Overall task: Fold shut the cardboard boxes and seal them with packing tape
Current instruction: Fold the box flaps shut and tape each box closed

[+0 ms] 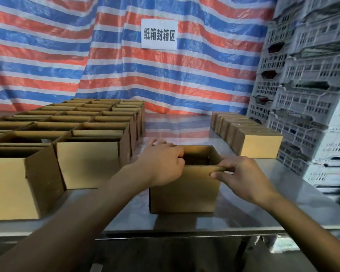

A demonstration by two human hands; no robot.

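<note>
On a steel worktop [185,220], a person readies an open cardboard box [185,191] for closing. The left hand [163,163] grips the box's left rim, its fingers [180,154] curled over the edge and into the opening. The right hand [241,177] pinches the box's near flap by the right corner, thumb beneath and fingers on top. The hold looks meant to steady the box on one side while the flap is bent inward on the other, so the folding appears barely begun. Left of the box a block of unfolded boxes [86,165] waits in rows with tops open, within easy reach for the next turn. Behind the box to the right stands a line of closed boxes [259,146], probably the finished lot set aside. A striped tarpaulin [185,75] bearing a paper sign [159,34] hangs behind the box, with grey plastic crates [302,95] stacked farther right. No packing tape can be seen
</note>
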